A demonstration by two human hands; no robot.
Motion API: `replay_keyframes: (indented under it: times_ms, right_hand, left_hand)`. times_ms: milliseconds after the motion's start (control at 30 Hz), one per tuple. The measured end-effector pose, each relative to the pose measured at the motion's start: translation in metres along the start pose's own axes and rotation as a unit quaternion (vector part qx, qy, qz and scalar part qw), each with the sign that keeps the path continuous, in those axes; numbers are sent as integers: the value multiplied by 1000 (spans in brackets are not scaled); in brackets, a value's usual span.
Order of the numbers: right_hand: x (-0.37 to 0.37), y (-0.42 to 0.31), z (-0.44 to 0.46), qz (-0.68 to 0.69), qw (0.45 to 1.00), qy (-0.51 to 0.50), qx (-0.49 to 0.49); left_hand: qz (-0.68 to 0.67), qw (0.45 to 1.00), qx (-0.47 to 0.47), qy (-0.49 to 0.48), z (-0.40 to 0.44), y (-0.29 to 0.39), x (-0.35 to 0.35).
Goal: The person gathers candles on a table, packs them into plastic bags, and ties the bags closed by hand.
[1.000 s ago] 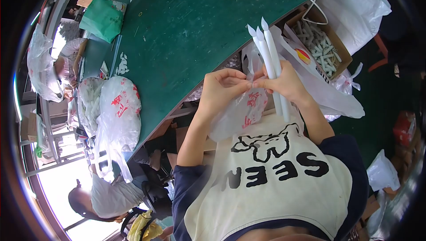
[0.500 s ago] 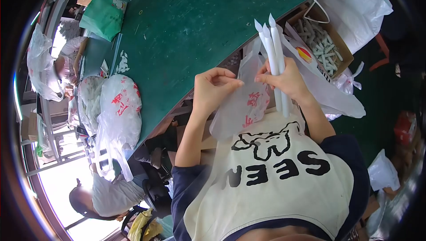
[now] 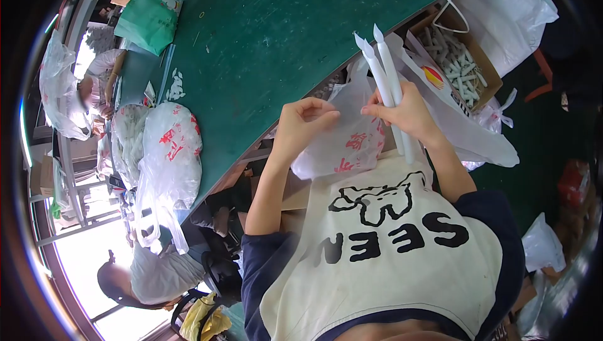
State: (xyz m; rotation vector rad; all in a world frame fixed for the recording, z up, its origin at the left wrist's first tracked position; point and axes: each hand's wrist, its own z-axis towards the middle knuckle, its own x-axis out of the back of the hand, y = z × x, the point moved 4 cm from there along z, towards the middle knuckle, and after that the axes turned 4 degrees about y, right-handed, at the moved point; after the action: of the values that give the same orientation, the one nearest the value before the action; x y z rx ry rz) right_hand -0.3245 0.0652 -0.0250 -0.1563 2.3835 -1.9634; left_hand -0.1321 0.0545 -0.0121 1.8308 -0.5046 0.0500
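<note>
My right hand (image 3: 405, 113) is closed around slim white flame-tipped candles (image 3: 380, 80), which look like LED tapers. They stand tilted, tips towards the table, lower ends near my apron. To the left, my left hand (image 3: 308, 124) has thumb and fingers brought together, a little blurred. Whether anything is pinched in it is too hard to see. Behind and below both hands hangs a translucent plastic bag (image 3: 342, 146) with red print, between my apron (image 3: 389, 221) and the table edge.
The green table (image 3: 264, 33) runs across the front. Filled plastic bags (image 3: 171, 146) and a green bag (image 3: 147, 20) lie to the left. On the right, a cardboard box (image 3: 487, 67) holds many small white pieces. Another person (image 3: 163, 278) sits at lower left.
The candle tips have shifted slightly left and down, and two now show clearly instead of three. The printed bag's lower edge has risen. My left hand has moved slightly.
</note>
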Motion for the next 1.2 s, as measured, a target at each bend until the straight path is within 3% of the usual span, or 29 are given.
replay_keyframes:
  times_ms: [200,400,800,1200]
  right_hand:
    - [2,1,-1,2,1000,8,4]
    - [1,4,0,-1,1000,5,8]
    - [3,7,1,-18,1000,3,-11]
    - [1,3,-1,4,1000,-10,-14]
  left_hand:
    - [-62,995,44,-69,0,2,-1]
    - [-160,979,115,-54,0,7,-3]
    - [6,998,5,-58,4,-2,-6]
    - [-6,998,-9,-57,-1,6,-15]
